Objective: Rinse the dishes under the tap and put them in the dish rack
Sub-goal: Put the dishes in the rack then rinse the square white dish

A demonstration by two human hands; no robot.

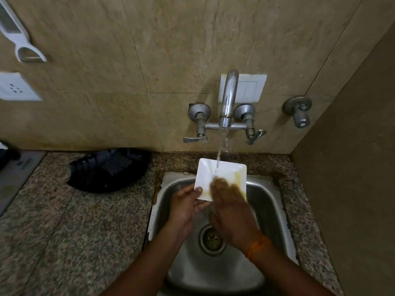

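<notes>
Two hands work over the steel sink (269, 201). A square white plate (215, 174) is held tilted above the sink's back edge, under the water stream (222, 146) falling from the tap (227, 99). Gripping the plate's near left corner is the left hand (188, 205). Lying flat and spread on the plate's face is the right hand (232, 207), beside yellow residue at its right edge.

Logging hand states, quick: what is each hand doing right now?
Left hand: closed on the white plate's edge.
Right hand: open, flat on the plate.
</notes>
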